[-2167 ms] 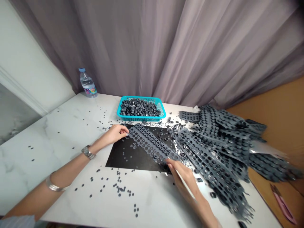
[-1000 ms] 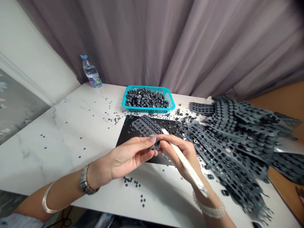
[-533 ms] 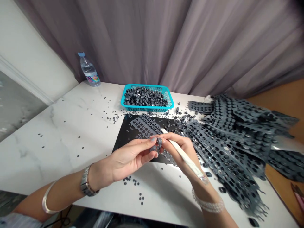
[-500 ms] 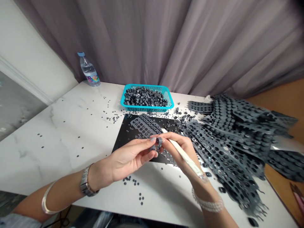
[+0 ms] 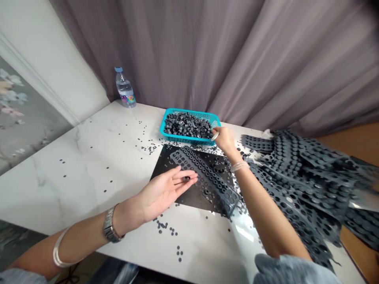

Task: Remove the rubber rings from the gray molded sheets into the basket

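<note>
My left hand [image 5: 161,193] is palm up over the dark mat, fingers stretched out, with a small black rubber ring [image 5: 186,178] resting on them. My right hand [image 5: 225,139] reaches to the right rim of the turquoise basket [image 5: 189,139]. It is closed around a slim white-handled tool [image 5: 215,136], of which only one end shows; the fingertips are partly hidden. Small grey-black rubber rings [image 5: 189,124] fill the basket. On the dark mat [image 5: 161,161] lies a moulded rubber sheet [image 5: 211,177] with rows of rings and round holes.
Several perforated rubber sheets [image 5: 308,177] are heaped on the right of the white table [image 5: 89,185]. Tiny black discs [image 5: 162,225] are scattered about. A water bottle [image 5: 126,88] stands at the back left, before a grey curtain [image 5: 166,51].
My right hand has left the left hand and moved up and away to the basket's right side. My left hand has opened flat, keeping one ring. The view has shifted slightly.
</note>
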`<state>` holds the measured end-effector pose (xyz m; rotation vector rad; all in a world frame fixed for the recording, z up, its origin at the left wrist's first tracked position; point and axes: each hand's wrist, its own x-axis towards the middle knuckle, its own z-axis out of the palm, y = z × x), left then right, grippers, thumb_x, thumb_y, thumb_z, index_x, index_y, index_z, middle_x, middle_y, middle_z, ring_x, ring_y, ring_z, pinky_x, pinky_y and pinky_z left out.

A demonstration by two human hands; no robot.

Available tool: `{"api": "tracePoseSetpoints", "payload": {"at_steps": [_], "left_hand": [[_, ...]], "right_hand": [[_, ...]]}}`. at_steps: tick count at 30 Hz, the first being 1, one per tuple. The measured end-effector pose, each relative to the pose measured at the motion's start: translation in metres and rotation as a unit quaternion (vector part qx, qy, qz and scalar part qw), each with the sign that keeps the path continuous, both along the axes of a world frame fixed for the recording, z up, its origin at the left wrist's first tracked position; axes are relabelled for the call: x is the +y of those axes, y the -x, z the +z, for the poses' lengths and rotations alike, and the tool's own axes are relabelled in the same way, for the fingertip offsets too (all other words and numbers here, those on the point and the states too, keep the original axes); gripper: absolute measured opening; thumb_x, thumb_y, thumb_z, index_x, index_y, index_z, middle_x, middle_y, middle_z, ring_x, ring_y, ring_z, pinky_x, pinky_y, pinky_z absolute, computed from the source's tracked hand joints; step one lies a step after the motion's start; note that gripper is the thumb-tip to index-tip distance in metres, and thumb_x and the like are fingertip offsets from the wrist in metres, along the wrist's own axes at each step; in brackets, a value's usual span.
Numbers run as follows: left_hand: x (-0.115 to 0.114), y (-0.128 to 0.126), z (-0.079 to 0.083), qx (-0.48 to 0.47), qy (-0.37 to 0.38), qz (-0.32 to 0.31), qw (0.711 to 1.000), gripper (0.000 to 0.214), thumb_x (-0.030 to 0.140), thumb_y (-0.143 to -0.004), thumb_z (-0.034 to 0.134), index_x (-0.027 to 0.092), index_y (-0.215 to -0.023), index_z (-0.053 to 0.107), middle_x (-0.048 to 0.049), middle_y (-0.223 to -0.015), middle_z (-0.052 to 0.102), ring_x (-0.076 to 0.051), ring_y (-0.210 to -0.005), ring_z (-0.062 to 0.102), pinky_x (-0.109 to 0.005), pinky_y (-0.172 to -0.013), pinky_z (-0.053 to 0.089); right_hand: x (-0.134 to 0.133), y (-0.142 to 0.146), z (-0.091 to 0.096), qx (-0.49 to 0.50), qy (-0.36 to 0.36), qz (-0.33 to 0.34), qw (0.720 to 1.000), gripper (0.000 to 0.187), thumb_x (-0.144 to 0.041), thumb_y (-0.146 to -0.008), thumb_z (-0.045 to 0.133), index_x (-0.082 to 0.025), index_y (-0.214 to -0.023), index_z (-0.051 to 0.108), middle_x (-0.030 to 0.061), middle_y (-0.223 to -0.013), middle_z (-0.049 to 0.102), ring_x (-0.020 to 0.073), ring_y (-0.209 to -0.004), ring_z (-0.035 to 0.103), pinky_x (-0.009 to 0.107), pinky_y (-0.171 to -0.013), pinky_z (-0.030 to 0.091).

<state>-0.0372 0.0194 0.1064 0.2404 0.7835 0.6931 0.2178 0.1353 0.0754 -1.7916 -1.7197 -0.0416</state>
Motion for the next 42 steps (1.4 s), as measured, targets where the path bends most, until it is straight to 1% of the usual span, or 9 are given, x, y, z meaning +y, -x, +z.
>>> {"api": "tracePoseSetpoints", "payload": {"at_steps": [7,19,26,30,32,34,36,37,42], "left_hand": [[0.004,0.008,0.011,-0.041,0.024,-0.017,0.999,0.048,0.023,-0.095,0.040,-0.008,-0.132,0.040,-0.0261,-0.134,0.053,-0.030,-0.121,0.057,-0.037,-0.106,0.046],[0.017,0.012,0.019,-0.083,0.039,-0.086,0.992,0.058,0.029,-0.098,0.029,-0.009,-0.142,0.023,-0.0295,-0.141,0.041,-0.027,-0.128,0.050,-0.028,-0.104,0.044],[0.114,-0.017,0.042,0.049,-0.199,0.006,0.979,0.059,0.026,-0.094,0.029,-0.002,-0.145,0.020,-0.0243,-0.152,0.027,-0.027,-0.139,0.035,-0.032,-0.107,0.041],[0.169,-0.046,0.064,0.115,-0.226,-0.026,0.967,0.067,0.032,-0.092,0.036,0.016,-0.150,0.008,-0.0171,-0.159,0.004,-0.032,-0.147,0.007,-0.053,-0.102,0.041],[0.175,-0.051,0.066,0.121,-0.252,-0.034,0.960,0.065,0.033,-0.091,0.039,0.022,-0.149,0.012,-0.0152,-0.158,0.010,-0.033,-0.145,0.016,-0.054,-0.096,0.046],[0.169,-0.047,0.057,0.161,-0.335,-0.074,0.925,0.059,0.035,-0.091,0.039,0.019,-0.146,0.025,-0.0201,-0.151,0.030,-0.033,-0.132,0.043,-0.049,-0.089,0.051],[0.156,-0.036,0.036,0.262,-0.487,-0.148,0.820,0.052,0.037,-0.092,0.037,0.011,-0.137,0.041,-0.0231,-0.132,0.052,-0.028,-0.107,0.063,-0.042,-0.084,0.053],[0.149,-0.029,0.023,0.339,-0.567,-0.183,0.728,0.047,0.037,-0.092,0.036,0.012,-0.130,0.049,-0.0196,-0.119,0.062,-0.023,-0.095,0.067,-0.038,-0.080,0.054],[0.129,0.003,-0.052,0.475,-0.629,-0.202,0.581,0.028,0.034,-0.082,0.051,0.017,-0.096,0.069,-0.0102,-0.091,0.069,-0.024,-0.089,0.062,-0.041,-0.087,0.048]], "right_hand": [[-0.059,0.010,0.009,0.034,0.009,-0.024,0.999,0.037,-0.037,-0.091,0.049,-0.012,-0.108,0.071,0.0133,-0.091,0.074,0.0241,-0.078,0.068,0.032,-0.071,0.047],[-0.165,-0.002,-0.001,0.068,0.159,0.020,0.985,0.040,-0.048,-0.091,0.049,-0.018,-0.104,0.072,0.0036,-0.074,0.072,0.0133,-0.055,0.059,0.023,-0.055,0.043],[-0.191,-0.005,-0.006,0.087,0.170,0.009,0.982,0.040,-0.048,-0.092,0.046,-0.019,-0.104,0.071,0.0079,-0.089,0.076,0.0192,-0.068,0.070,0.024,-0.061,0.049],[-0.198,0.004,-0.010,0.072,0.152,0.033,0.985,0.039,-0.042,-0.094,0.042,-0.018,-0.104,0.070,0.0095,-0.091,0.075,0.0209,-0.075,0.071,0.027,-0.068,0.053],[-0.203,0.009,-0.015,0.040,0.141,0.047,0.988,0.037,-0.039,-0.095,0.040,-0.018,-0.106,0.069,0.0103,-0.092,0.074,0.0219,-0.079,0.071,0.029,-0.069,0.054],[-0.211,0.013,-0.020,-0.009,0.133,0.050,0.990,0.035,-0.036,-0.096,0.039,-0.019,-0.108,0.068,0.0106,-0.090,0.073,0.0226,-0.077,0.071,0.029,-0.065,0.055],[-0.220,0.015,-0.027,-0.064,0.123,0.051,0.989,0.034,-0.033,-0.096,0.038,-0.019,-0.108,0.067,0.0107,-0.087,0.072,0.0223,-0.071,0.071,0.029,-0.058,0.055],[-0.225,0.015,-0.031,-0.092,0.115,0.051,0.988,0.033,-0.031,-0.096,0.038,-0.019,-0.107,0.067,0.0107,-0.087,0.072,0.0219,-0.069,0.071,0.029,-0.055,0.054],[-0.246,0.016,-0.056,-0.204,0.047,0.045,0.977,0.027,-0.028,-0.095,0.039,-0.018,-0.102,0.063,0.0118,-0.091,0.073,0.0220,-0.077,0.071,0.029,-0.057,0.058]]}}
